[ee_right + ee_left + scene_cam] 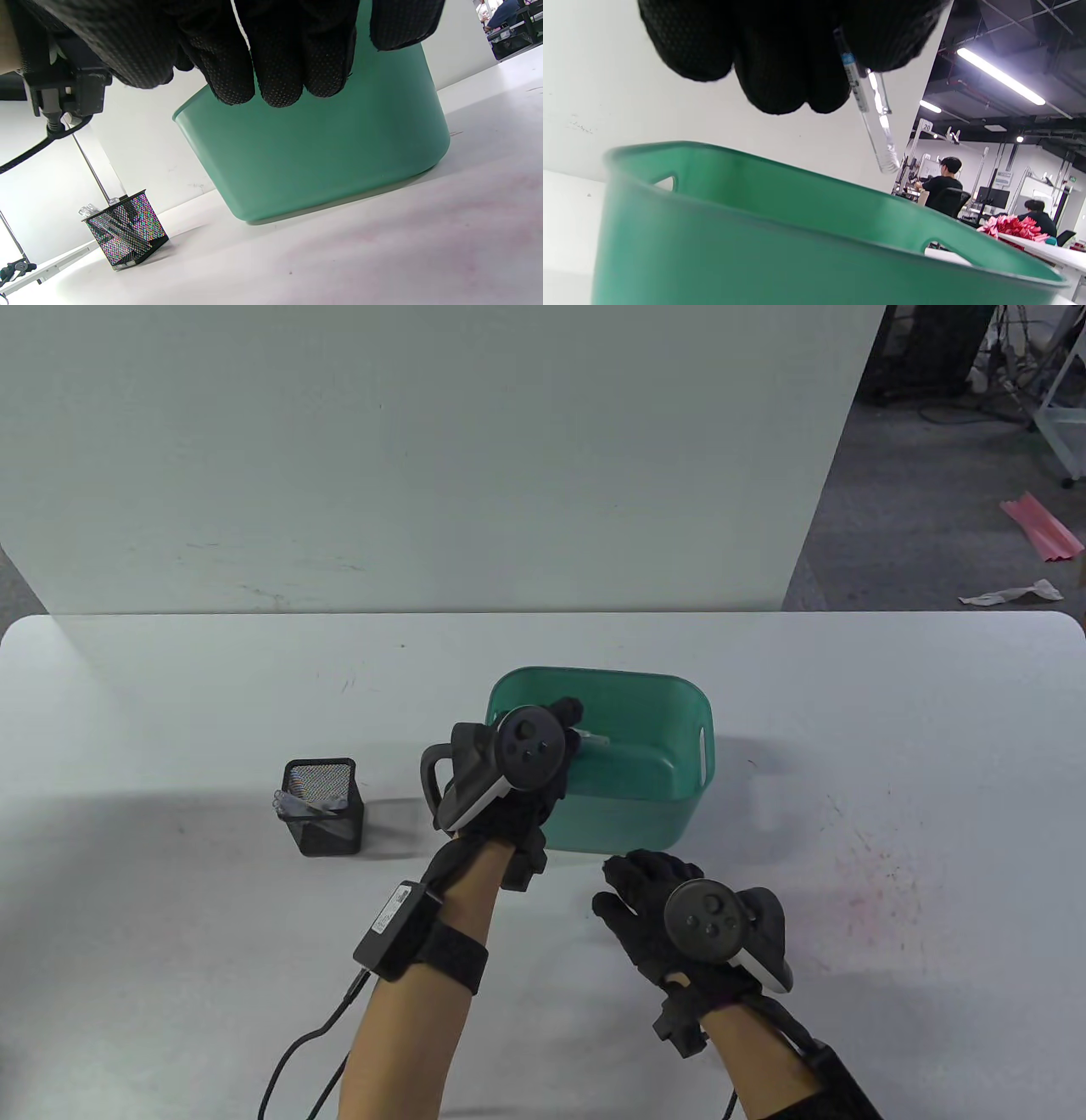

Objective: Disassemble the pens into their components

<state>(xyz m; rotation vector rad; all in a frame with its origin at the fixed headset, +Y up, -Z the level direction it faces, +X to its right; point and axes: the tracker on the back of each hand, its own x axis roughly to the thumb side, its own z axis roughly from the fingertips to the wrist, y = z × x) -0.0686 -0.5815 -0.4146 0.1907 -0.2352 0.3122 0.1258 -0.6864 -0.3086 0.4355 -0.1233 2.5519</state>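
My left hand (pixel 567 723) hovers over the left rim of the green bin (pixel 679 704) and pinches a clear pen barrel (pixel 596 740). In the left wrist view the barrel (pixel 878 127) has a blue band and a clip, and it hangs down from my left hand (pixel 840 46) above the bin (pixel 755 220). My right hand (pixel 640 886) is low over the table just in front of the bin, fingers curled. In the right wrist view a thin white refill (pixel 241 25) runs across those fingers (pixel 275 63), seemingly held by them.
A black mesh pen holder (pixel 322 806) with several clear pens stands left of the bin; the right wrist view shows the holder (pixel 125 231) too. A white wall panel (pixel 424 458) rises behind the table. Cables trail from both wrists toward the near edge.
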